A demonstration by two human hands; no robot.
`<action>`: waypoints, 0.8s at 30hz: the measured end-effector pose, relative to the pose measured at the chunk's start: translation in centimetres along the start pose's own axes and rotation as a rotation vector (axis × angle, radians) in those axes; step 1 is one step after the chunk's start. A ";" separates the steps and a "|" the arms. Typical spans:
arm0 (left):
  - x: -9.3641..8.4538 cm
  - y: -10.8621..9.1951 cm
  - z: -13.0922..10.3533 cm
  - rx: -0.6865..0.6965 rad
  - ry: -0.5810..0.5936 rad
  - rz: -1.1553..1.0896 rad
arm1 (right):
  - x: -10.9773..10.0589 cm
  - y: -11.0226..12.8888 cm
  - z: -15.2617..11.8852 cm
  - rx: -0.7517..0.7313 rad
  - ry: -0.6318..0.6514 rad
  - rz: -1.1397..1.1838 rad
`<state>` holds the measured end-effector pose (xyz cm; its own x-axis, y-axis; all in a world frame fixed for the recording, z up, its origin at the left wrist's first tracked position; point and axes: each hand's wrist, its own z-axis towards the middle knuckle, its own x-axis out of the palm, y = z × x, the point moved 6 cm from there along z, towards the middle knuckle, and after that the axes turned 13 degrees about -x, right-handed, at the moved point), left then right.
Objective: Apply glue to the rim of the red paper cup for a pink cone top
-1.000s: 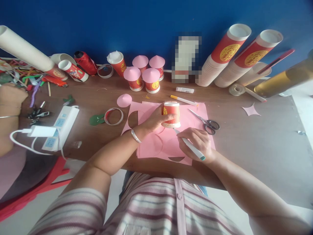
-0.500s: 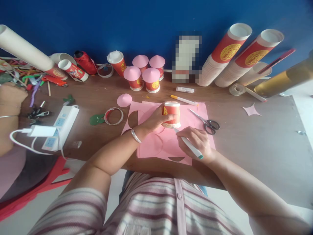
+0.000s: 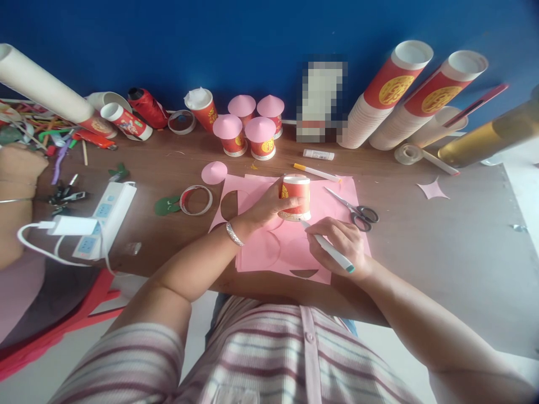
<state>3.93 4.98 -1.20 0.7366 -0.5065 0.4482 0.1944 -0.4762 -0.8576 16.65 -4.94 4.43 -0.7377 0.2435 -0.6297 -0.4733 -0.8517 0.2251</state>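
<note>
My left hand [image 3: 269, 206] is wrapped round a red paper cup [image 3: 300, 197] with gold print and holds it over the pink paper [image 3: 263, 249]. In my right hand [image 3: 339, 242] is a white marker [image 3: 334, 252] with a green end; its tip points at the cup's pale lower rim. Whether tip and rim touch, I cannot tell. Scissors [image 3: 362, 216] with black handles lie on the paper, right of the cup. Behind it rest a yellow-and-white marker [image 3: 315, 171] and a glue stick [image 3: 319, 154]. Pencil-like curved outlines and cut-out gaps show in the paper.
Several red cups with pink cone tops [image 3: 260, 130] stand at the back. Tall cup stacks [image 3: 389, 90] lean at the right. A tape ring [image 3: 196, 200], a pink cone [image 3: 214, 172] and a power strip [image 3: 105, 219] lie left. Another person's arm [image 3: 17, 196] is at the far left.
My right hand and the marker have shifted slightly to the right along the cup's lower rim. My left hand and the cup have hardly moved.
</note>
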 end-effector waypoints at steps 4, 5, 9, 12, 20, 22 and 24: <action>0.0 0.1 -0.1 -0.015 -0.013 0.001 | 0.1 -0.1 0.1 0.006 0.013 0.005; 0.0 0.1 -0.1 -0.018 -0.019 -0.005 | 0.1 -0.1 0.2 0.005 0.017 0.008; 0.2 0.0 -0.1 -0.025 -0.017 -0.023 | 0.1 -0.1 0.2 0.015 0.028 0.006; 0.4 -0.3 -0.2 -0.026 -0.002 -0.014 | -0.1 -0.1 0.2 0.033 0.029 0.002; 0.3 -0.6 -0.3 -0.030 -0.037 0.019 | -0.2 -0.2 0.4 0.021 0.011 -0.018; 0.4 -0.5 -0.3 -0.030 -0.024 0.017 | -0.2 -0.1 0.3 0.018 0.009 -0.025; 0.4 -0.5 -0.3 -0.029 -0.024 0.010 | -0.1 -0.1 0.3 0.018 0.015 -0.028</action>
<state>3.86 4.82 -0.48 0.7538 -0.4940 0.4333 0.1686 -0.4920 -0.8541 16.65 -4.70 4.72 -0.7167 0.2604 -0.6469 -0.5024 -0.8362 0.2200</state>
